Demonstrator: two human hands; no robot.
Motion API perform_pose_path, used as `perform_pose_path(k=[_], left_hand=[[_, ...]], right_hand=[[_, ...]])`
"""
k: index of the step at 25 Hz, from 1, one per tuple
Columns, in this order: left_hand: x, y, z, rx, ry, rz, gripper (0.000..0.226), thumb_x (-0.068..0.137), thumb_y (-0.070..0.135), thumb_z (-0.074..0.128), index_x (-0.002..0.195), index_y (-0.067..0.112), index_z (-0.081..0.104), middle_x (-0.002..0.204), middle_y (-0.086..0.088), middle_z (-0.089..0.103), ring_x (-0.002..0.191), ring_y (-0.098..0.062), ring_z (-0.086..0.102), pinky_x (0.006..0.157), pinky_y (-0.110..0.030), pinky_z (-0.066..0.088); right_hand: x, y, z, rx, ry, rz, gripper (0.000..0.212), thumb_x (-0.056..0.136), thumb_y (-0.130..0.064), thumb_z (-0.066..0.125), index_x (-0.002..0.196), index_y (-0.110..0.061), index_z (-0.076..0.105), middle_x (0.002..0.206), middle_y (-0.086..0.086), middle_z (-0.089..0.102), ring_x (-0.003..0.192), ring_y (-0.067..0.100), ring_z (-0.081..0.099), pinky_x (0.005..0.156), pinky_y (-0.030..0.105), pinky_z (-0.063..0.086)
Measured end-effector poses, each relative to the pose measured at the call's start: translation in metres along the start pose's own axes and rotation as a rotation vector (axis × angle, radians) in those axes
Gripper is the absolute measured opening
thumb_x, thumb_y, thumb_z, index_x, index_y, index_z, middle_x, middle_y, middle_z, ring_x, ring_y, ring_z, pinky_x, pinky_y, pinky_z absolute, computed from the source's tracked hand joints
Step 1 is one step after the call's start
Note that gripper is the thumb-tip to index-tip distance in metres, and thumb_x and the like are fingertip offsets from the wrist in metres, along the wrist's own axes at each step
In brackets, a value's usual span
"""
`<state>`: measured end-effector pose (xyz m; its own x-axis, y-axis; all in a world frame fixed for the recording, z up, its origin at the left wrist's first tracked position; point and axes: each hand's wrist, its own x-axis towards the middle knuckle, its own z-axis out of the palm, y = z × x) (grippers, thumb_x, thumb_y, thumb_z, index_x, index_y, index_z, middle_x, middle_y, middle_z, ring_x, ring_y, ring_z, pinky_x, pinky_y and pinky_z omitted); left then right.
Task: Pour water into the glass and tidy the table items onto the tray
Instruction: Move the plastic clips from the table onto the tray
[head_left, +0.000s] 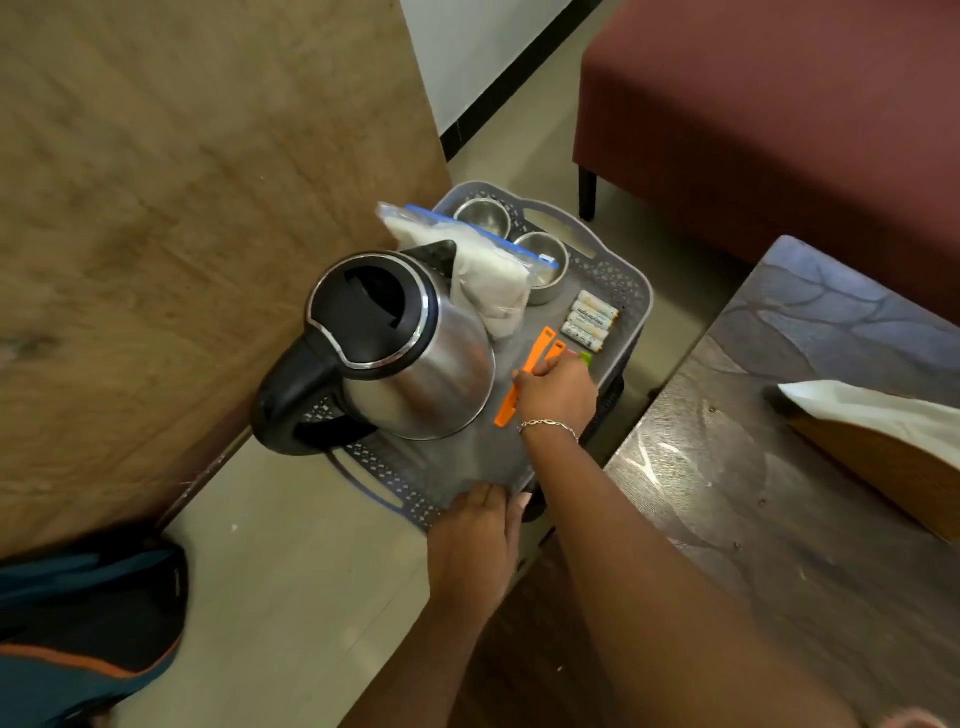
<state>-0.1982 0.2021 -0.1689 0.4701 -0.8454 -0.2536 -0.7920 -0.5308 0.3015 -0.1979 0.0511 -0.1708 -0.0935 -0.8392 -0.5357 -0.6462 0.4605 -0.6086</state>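
Observation:
A grey lattice-rimmed tray (618, 283) holds a steel electric kettle (415, 364) with a black lid and handle. It also carries a zip bag of white contents (488, 275), two steel bowls (540, 257), several white batteries (592, 321) and orange clips (540, 345). My right hand (558, 389), a bracelet at its wrist, reaches over the tray's right side with its fingers curled on an orange clip. A green piece (586, 358) peeks out past its fingertips. My left hand (478, 530) holds the tray's near rim, thumb beside it. No glass is in view.
A brown wooden panel (182, 234) stands to the left of the tray. A dark table (779, 467) lies to the right with a tissue box (883, 441) on it. A maroon seat (779, 104) is behind, and a blue bag (88, 623) lies on the floor.

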Motion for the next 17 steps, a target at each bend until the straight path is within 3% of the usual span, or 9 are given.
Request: perform_pose_path(k=[4,7,17], left_hand=[[0.006,-0.010,0.011,0.116,0.189,0.102,0.063,0.098,0.036,0.017,0.060,0.018,0.064,0.053,0.003,0.061,0.041,-0.011,0.054,0.034,-0.015,0.038],[0.006,-0.008,0.015,0.120,0.166,0.118,0.043,0.084,0.033,0.032,0.057,0.020,0.063,0.051,0.006,0.060,0.039,-0.008,0.053,0.036,-0.013,0.035],[0.008,-0.011,0.012,0.087,0.157,0.082,0.034,0.074,0.029,0.037,0.053,0.020,0.062,0.047,0.008,0.057,0.035,-0.006,0.049,0.035,-0.010,0.032]], right_hand=[[0.016,-0.007,0.025,-0.090,0.036,-0.003,0.015,0.082,-0.013,0.061,0.092,-0.002,0.060,0.103,0.019,0.066,0.101,0.035,0.060,0.076,0.035,0.046],[0.024,-0.006,0.032,-0.098,0.056,0.036,0.021,0.081,-0.011,0.059,0.098,0.001,0.059,0.105,0.021,0.064,0.103,0.036,0.059,0.080,0.038,0.047],[0.019,-0.005,0.040,-0.144,0.050,0.030,0.018,0.084,-0.010,0.058,0.099,0.000,0.058,0.110,0.021,0.062,0.104,0.037,0.058,0.082,0.039,0.046]])
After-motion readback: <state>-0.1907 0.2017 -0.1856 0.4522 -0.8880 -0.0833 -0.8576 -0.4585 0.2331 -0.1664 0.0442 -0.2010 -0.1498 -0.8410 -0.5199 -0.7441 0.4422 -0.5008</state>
